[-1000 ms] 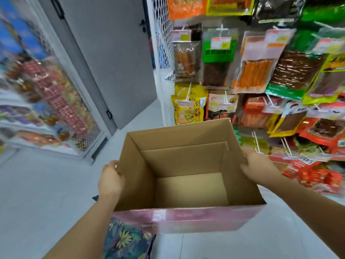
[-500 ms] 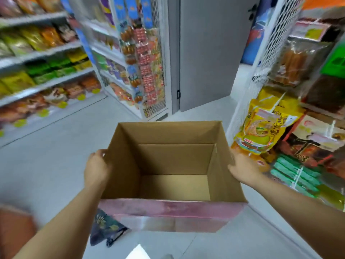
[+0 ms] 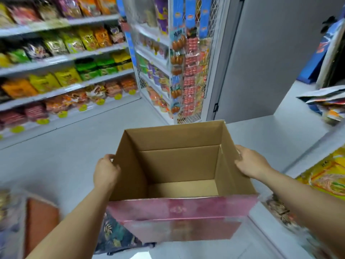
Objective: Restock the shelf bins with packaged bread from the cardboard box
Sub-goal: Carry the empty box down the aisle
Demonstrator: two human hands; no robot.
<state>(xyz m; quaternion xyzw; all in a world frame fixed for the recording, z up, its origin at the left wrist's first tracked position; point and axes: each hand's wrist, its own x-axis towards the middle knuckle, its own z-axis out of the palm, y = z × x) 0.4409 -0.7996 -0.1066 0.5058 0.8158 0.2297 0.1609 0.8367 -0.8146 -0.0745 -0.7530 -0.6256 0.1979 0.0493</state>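
I am seeing the cardboard box [image 3: 179,161] being held up in mid-air over the pale floor [image 3: 56,157], open top facing me, its bare brown bottom showing and its near wall printed pink. The left hand [image 3: 105,171] is gripping the left wall at the rim with fingers curled round the outside. The right hand [image 3: 250,162] is clamping the right wall the same way, fingers bent over the edge.

Around the box, long shelves [image 3: 61,58] are running along the left, packed with green, yellow and orange snack bags, and round yellow price tags [image 3: 117,96] are hanging off the lower edges. Beyond the box, a wire mesh rack [image 3: 188,71] is carrying strips of hanging sausage packs under blue header cards. A grey door [image 3: 270,53] is standing just right of the rack. On the right, yellow snack packets [image 3: 326,176] are crowding close to the right forearm, and a loose stack of packets [image 3: 326,103] is lying further back. A floral-patterned garment [image 3: 115,232] is showing beneath the box.

Printing is appearing on the header cards, the bags and the pink wall, but it is all blurring too much for me to read.
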